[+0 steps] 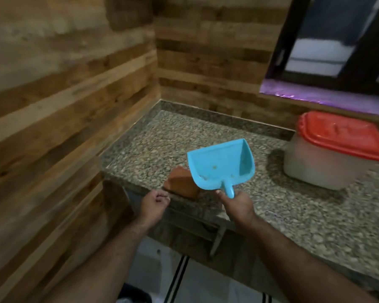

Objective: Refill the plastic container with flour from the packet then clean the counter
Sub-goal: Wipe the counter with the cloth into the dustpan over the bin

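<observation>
The speckled granite surface [162, 141] fills the corner. Your translucent plastic container with the red lid [328, 154] stands at its back edge, lid on. Your right hand [239, 204] clasps the blue plastic dustpan [221, 165] by its handle, above the front edge. A brown block [182, 184] lies at that edge. Your left hand [154, 204], loosely curled and empty, sits just beside it.

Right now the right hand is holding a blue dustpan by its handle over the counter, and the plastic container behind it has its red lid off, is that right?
Not quite. The right hand does hold the blue dustpan by its handle over the counter, but the plastic container has its red lid on, not off. The head view shows the lid seated on top.
</observation>
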A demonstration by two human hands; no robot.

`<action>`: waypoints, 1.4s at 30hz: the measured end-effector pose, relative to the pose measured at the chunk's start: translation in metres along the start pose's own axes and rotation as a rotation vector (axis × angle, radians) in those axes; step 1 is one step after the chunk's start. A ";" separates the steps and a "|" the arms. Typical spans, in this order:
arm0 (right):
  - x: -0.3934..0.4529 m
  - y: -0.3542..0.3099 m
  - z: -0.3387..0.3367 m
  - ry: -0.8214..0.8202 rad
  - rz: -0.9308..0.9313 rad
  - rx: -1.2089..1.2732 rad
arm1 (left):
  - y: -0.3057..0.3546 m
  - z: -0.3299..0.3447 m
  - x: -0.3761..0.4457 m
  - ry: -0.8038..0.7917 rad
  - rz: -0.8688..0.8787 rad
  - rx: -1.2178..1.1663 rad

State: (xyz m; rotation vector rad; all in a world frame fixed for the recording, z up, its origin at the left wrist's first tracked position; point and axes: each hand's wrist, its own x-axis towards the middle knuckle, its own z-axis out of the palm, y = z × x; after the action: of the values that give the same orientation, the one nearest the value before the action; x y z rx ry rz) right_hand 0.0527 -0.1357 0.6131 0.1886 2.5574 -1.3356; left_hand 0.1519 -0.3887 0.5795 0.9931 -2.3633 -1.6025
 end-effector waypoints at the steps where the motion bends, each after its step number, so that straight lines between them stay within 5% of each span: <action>1: 0.008 0.010 -0.010 0.030 0.036 0.014 | 0.002 0.012 0.007 -0.045 0.025 0.107; 8: 0.039 0.067 -0.052 0.135 0.163 0.008 | 0.017 0.066 0.072 -0.168 0.155 0.659; 17: 0.071 0.083 -0.045 0.241 0.330 0.027 | -0.001 0.111 0.153 -0.340 0.180 1.018; 19: 0.076 0.083 -0.043 0.287 0.358 0.020 | 0.010 0.120 0.157 -0.304 0.346 0.982; 23: 0.078 0.084 -0.048 0.344 0.421 -0.001 | 0.062 0.141 0.210 -0.169 0.524 0.492; 27: 0.066 0.095 -0.053 0.430 0.507 0.024 | 0.118 0.211 0.303 -0.274 0.450 0.643; 30: 0.053 0.102 -0.051 0.484 0.538 0.073 | 0.137 0.286 0.334 -0.449 0.274 0.850; 37: 0.022 0.140 -0.066 0.443 0.600 0.201 | 0.169 0.389 0.234 -1.009 0.873 0.918; 40: -0.004 0.142 -0.078 0.412 0.605 0.240 | 0.163 0.362 0.184 -1.215 0.607 0.637; 42: -0.021 0.142 -0.083 0.383 0.591 0.218 | 0.157 0.330 0.173 -1.168 0.449 0.460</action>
State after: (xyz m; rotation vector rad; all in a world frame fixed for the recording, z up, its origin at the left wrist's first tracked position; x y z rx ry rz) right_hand 0.0920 0.0134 0.5522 1.2373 2.3196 -1.4168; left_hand -0.1987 -0.1931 0.5287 -0.7261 -3.3579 -1.6850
